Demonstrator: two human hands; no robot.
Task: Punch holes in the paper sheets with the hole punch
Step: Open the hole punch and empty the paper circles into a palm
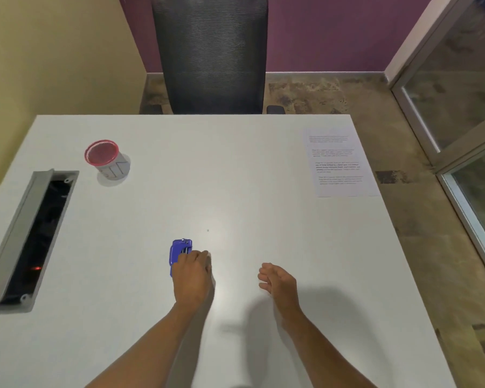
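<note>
A blue hole punch (179,251) lies on the white table (235,169) near its front middle. My left hand (192,275) rests over the punch's near end, fingers wrapped on it, hiding that part. To the right, my right hand (277,280) hovers just above the table with its fingers loosely apart and nothing in it. Printed paper sheets (338,162) lie flat at the far right of the table, well away from both hands.
A pink-rimmed mesh cup (105,159) stands at the far left. An open grey cable tray (30,236) is sunk into the table's left side. A black mesh chair (212,54) stands behind the far edge. A glass partition (459,107) is on the right.
</note>
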